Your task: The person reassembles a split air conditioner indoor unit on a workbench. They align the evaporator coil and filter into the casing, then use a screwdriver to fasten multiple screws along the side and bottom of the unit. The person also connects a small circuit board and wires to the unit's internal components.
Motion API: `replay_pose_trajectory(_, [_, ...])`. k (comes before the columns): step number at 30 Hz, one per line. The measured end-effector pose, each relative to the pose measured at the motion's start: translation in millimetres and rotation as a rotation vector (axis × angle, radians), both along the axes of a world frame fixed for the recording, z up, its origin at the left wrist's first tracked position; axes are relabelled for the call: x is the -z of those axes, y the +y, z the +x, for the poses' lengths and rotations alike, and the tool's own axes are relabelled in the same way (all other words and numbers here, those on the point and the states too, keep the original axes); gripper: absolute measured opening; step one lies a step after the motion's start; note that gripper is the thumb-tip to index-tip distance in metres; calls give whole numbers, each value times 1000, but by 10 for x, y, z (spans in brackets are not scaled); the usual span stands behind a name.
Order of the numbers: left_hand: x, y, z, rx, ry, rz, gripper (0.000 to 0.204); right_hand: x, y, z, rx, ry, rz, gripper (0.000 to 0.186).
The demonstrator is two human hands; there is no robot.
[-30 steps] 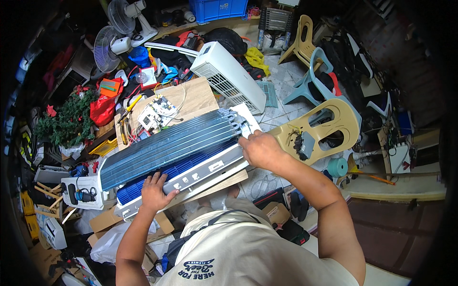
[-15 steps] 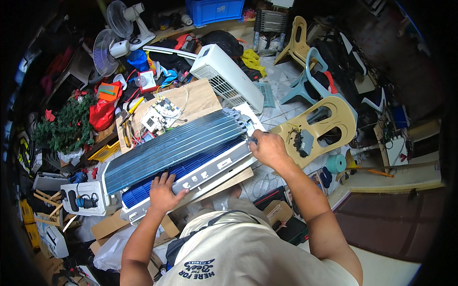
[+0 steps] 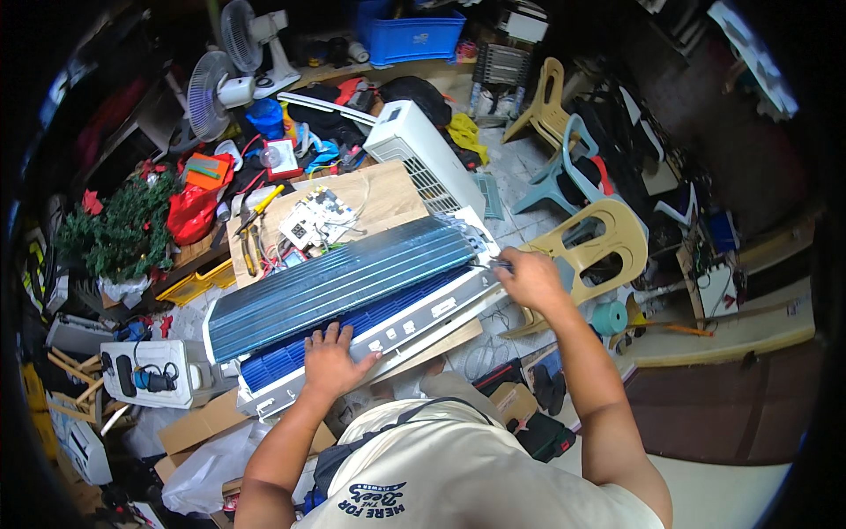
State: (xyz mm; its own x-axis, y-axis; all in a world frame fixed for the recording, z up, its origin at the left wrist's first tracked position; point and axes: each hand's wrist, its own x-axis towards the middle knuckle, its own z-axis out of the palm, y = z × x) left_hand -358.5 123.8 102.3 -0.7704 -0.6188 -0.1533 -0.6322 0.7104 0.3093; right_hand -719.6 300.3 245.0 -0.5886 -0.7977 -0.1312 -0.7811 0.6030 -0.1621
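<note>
An indoor air conditioner unit lies across a wooden board in front of me with its cover off. Its finned coil is exposed, and a blue blower wheel shows below it along the near side. My left hand rests flat on the white front edge, fingers spread toward the blower wheel. At the unit's right end, the fingers of my right hand are closed around something small and dark at the corner. What it is cannot be made out.
Behind the unit, a circuit board with wires and yellow-handled pliers lie on a wooden panel. A white outdoor unit stands beyond. A beige plastic chair is close to my right arm, an open cardboard box at lower left.
The whole scene has shifted slightly right and down in the picture. Both hands keep about the same places on the unit; the right one is still closed at its end.
</note>
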Motion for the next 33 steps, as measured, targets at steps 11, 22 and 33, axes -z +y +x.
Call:
replay_pose_trajectory(11, [14,-15,7,-24,-9,-10,93,-27,-1110,-1141,-390,-536,-334,39])
replay_pose_trajectory(22, [66,18,-68,-121,85,-80,75,2461,-3027,-1794,-364,-519,-37,39])
replay_pose_trajectory(33, [64,31,-100,-162,58,-56,72,2587,-3243,-1487,-520,-334,200,51])
